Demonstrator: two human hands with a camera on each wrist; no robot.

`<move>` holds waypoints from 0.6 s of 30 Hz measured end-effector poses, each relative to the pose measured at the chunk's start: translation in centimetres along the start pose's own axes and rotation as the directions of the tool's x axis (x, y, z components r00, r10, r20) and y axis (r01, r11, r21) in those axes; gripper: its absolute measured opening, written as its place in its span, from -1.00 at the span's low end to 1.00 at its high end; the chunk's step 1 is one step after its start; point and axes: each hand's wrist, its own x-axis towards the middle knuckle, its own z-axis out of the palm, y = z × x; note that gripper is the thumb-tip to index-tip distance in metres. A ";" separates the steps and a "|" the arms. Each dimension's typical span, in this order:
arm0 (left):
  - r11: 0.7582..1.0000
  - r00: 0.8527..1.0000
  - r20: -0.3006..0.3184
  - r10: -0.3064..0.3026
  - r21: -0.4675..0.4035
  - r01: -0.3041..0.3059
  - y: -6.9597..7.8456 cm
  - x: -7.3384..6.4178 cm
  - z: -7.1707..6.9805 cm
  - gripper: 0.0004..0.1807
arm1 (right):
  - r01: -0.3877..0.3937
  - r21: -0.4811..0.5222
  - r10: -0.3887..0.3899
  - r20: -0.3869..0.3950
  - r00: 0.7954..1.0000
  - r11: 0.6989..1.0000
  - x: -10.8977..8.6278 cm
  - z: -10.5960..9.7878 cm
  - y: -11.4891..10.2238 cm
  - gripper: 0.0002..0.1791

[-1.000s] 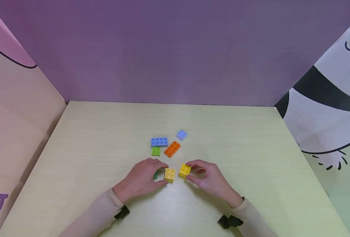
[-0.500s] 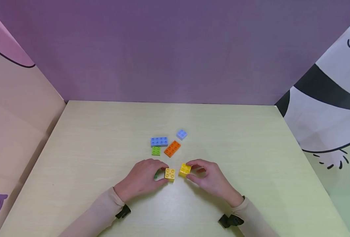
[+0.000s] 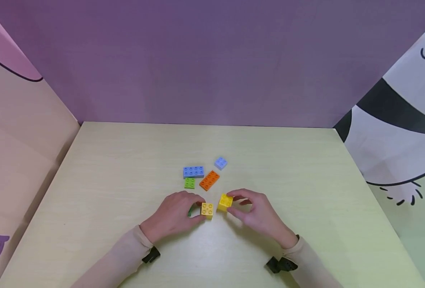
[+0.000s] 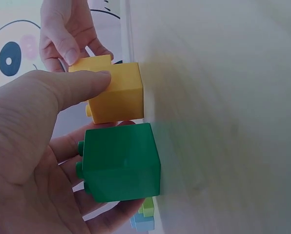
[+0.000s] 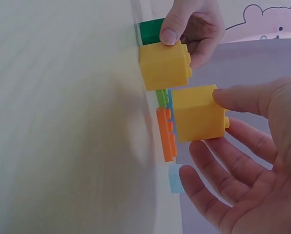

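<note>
My left hand (image 3: 175,214) pinches a yellow building brick (image 3: 207,210) between thumb and forefinger, its studs facing up. Under that palm sits a dark green brick (image 4: 121,163), mostly hidden in the head view, with the other fingers around its far side. A second yellow brick (image 3: 225,202) is pinched at its right side by the thumb and fingertips of my right hand (image 3: 257,212). In the right wrist view this brick (image 5: 198,113) stands off the tabletop, slightly tilted. A narrow gap separates the two yellow bricks in the head view.
Beyond the hands lie a long blue brick (image 3: 193,172), a light green brick (image 3: 189,183) against it, an orange brick (image 3: 209,181) set at an angle and a small blue brick (image 3: 220,163). A purple panel (image 3: 212,64) rises behind the pale table (image 3: 126,160).
My right hand has risen slightly and moved a little away from me with its yellow brick. The left hand and its yellow brick have shifted slightly right. The loose bricks stay put.
</note>
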 end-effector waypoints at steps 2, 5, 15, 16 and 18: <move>1.000 1.000 -0.002 -0.002 0.003 0.002 0.0 0.0 0.0 -0.61 | 0.006 0.000 -0.006 -0.003 1.000 1.000 0.1 -0.1 0.0 -0.62; 1.000 1.000 0.000 -0.004 0.004 0.004 0.0 0.0 0.0 -0.61 | 0.012 0.002 -0.012 -0.005 1.000 1.000 0.1 -0.1 -0.1 -0.62; 1.000 1.000 0.007 0.006 -0.008 -0.006 -0.1 0.1 0.0 -0.62 | 0.022 0.020 -0.022 -0.007 1.000 1.000 0.5 -0.2 -0.8 -0.62; 1.000 1.000 0.007 0.006 -0.007 -0.006 -0.1 0.1 0.1 -0.61 | 0.020 0.022 -0.020 -0.006 1.000 1.000 0.5 -0.2 -0.9 -0.62; 1.000 1.000 0.006 0.005 -0.005 -0.005 -0.1 0.1 0.1 -0.62 | 0.016 0.029 -0.015 -0.002 1.000 0.999 0.6 -0.2 -1.2 -0.62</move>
